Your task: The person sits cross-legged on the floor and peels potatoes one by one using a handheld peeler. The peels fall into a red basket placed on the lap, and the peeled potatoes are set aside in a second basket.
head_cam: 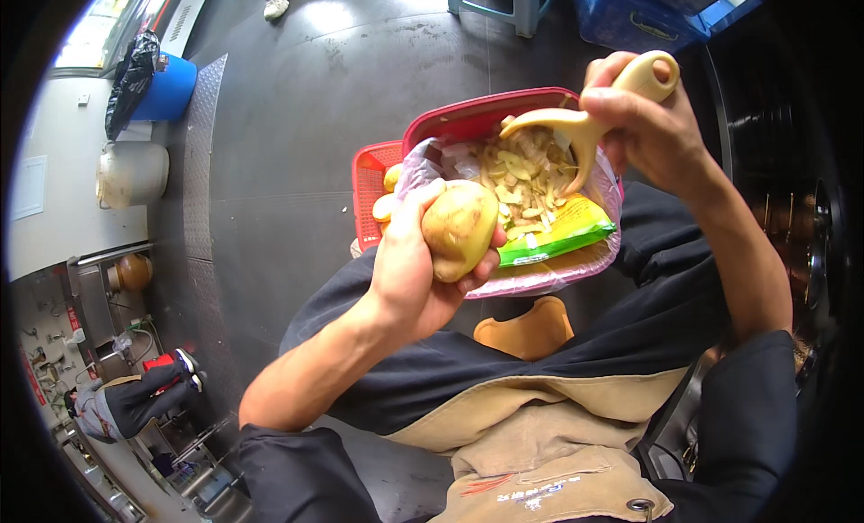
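Note:
In my left hand (412, 266) rests a potato (460, 229), partly peeled, with brownish skin left on its upper side. My right hand (641, 118) grips a cream-coloured Y-shaped peeler (574, 121) by its handle, its head pointing left over the bin and apart from the potato. Below both hands stands a red plastic bin (432, 125) lined with a thin pinkish bag (609, 185). Potato peelings (523, 172) and a green and yellow plastic packet (567, 236) lie inside it. A red perforated basket (364, 179) holding several potatoes (386, 207) sits just left of the bin, partly hidden by it.
An orange-brown plastic piece (526, 328) shows between my legs. Across the dark floor (290, 152) are a blue barrel (169, 87) with a black bag, a white drum (133, 174), a stool (503, 10) and blue crates (628, 20). A person (135, 401) stands by sinks at left.

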A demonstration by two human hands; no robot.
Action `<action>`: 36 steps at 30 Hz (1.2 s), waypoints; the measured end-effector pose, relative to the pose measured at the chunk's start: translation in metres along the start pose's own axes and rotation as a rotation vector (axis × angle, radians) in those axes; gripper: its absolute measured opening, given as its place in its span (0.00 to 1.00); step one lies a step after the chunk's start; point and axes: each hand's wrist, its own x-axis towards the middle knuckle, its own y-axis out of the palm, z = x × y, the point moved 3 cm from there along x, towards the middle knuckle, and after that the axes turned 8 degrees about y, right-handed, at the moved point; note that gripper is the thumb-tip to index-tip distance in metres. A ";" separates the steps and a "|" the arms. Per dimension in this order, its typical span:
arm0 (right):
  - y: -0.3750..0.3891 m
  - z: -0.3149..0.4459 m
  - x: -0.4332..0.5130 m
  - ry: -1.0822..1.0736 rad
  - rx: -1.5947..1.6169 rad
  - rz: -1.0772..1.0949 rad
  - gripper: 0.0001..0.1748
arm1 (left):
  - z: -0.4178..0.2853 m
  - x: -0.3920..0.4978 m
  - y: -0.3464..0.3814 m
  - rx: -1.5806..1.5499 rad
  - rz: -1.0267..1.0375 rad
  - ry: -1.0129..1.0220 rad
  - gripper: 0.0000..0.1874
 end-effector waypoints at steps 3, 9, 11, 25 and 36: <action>0.051 0.004 -0.010 0.078 0.161 0.091 0.07 | 0.008 0.005 0.004 0.040 -0.115 0.000 0.27; 0.065 -0.002 0.004 0.080 0.157 0.251 0.12 | 0.010 -0.001 0.005 0.009 -0.121 -0.009 0.27; 0.034 -0.001 0.011 0.061 0.074 0.116 0.17 | 0.007 0.005 0.001 0.034 -0.047 -0.023 0.24; 0.062 -0.002 -0.007 -0.007 0.193 0.075 0.09 | -0.004 -0.003 0.005 0.065 -0.088 0.117 0.28; 0.059 0.001 -0.014 0.021 0.178 0.087 0.17 | 0.002 0.002 0.008 0.041 -0.201 0.046 0.28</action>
